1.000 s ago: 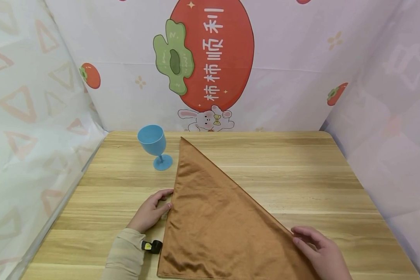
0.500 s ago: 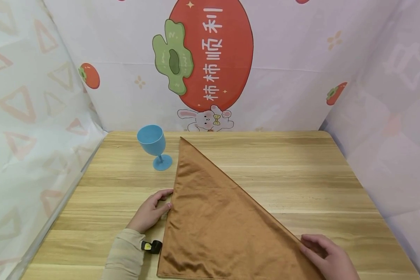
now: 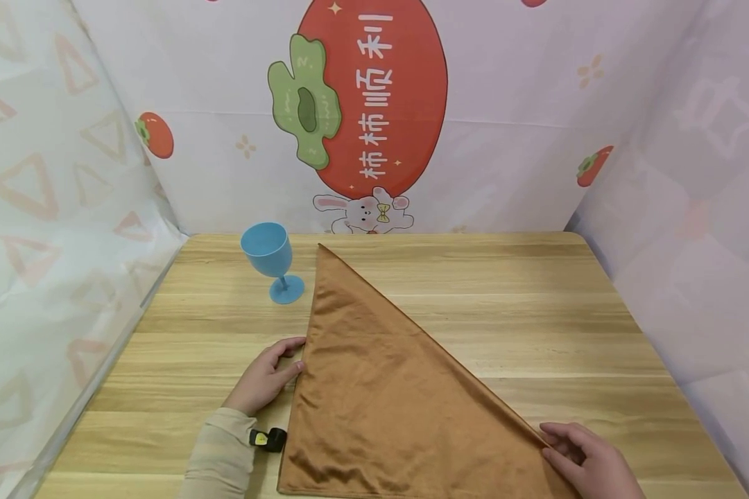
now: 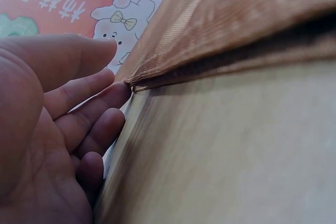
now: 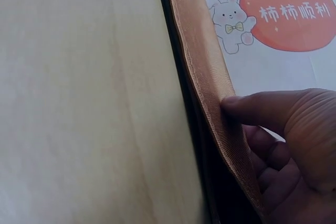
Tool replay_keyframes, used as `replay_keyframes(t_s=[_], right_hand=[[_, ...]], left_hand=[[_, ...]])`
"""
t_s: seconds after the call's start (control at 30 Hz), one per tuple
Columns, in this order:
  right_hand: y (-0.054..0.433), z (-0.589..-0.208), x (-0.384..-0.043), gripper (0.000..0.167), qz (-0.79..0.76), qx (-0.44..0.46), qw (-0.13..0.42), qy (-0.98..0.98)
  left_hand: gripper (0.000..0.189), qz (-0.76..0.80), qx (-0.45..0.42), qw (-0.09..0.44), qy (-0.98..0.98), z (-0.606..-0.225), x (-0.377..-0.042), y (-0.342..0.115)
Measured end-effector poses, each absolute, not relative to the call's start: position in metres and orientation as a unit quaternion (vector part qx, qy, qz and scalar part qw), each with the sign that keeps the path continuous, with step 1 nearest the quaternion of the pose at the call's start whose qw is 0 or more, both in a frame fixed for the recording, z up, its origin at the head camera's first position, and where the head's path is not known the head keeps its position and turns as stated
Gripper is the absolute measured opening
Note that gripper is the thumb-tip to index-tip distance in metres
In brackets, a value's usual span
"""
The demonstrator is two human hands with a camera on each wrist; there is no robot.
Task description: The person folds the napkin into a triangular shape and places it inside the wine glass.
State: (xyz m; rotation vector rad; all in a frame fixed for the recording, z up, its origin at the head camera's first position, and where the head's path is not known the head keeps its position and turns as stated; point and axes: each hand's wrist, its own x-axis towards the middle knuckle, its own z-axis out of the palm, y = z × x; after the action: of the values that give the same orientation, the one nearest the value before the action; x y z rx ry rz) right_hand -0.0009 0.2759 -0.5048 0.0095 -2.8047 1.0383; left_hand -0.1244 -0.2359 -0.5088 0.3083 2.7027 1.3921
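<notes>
A satiny brown cloth [image 3: 387,388], folded into a triangle, lies on the wooden table, its front part cut off by the head view. My left hand [image 3: 265,374] rests beside its left edge with relaxed fingers. In the left wrist view, a fingertip touches the cloth's edge [image 4: 173,72] while the thumb stays apart. At the lower right, my right hand [image 3: 589,461] pinches the slanting edge. The right wrist view has the thumb [image 5: 252,108] against the cloth and the other fingers curled behind it, partly hidden.
A blue goblet [image 3: 271,256] stands upright at the back left, near the cloth's far tip. Behind the wooden table [image 3: 487,291] hangs a white backdrop [image 3: 505,159] printed with persimmons and a rabbit. Pale sheets flank both sides. A black device [image 3: 271,439] sits at my left wrist.
My right hand has moved along the slanting edge, toward the front right, and the edge near it is slightly drawn. The left hand stays at the left edge. The goblet stands where it was.
</notes>
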Motion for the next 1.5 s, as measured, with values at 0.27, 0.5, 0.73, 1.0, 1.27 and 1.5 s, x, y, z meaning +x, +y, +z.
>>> replay_keyframes(t_s=[0.27,0.5,0.73,1.0,1.27,1.5], right_hand=[[0.277,-0.501,-0.004,0.028,0.325,-0.023,0.036,-0.945],[0.282,-0.500,-0.009,0.027,0.307,-0.019,0.046,-0.951],[0.284,-0.500,-0.012,0.026,0.306,-0.019,0.034,-0.951],[0.289,-0.499,-0.019,0.026,0.312,-0.020,0.010,-0.950],[0.293,-0.498,-0.028,0.025,0.293,-0.008,0.020,-0.956],[0.298,-0.495,-0.037,0.025,0.299,-0.021,-0.015,-0.954]], left_hand=[[0.045,0.453,0.102,0.041,0.885,-0.510,-0.125,-0.237],[0.045,0.451,0.106,0.033,0.885,-0.512,-0.126,-0.236],[0.045,0.450,0.115,0.025,0.885,-0.514,-0.127,-0.238],[0.045,0.460,0.115,0.032,0.880,-0.514,-0.127,-0.239],[0.044,0.462,0.113,0.036,0.879,-0.515,-0.128,-0.240],[0.043,0.460,0.111,0.033,0.880,-0.514,-0.128,-0.239]])
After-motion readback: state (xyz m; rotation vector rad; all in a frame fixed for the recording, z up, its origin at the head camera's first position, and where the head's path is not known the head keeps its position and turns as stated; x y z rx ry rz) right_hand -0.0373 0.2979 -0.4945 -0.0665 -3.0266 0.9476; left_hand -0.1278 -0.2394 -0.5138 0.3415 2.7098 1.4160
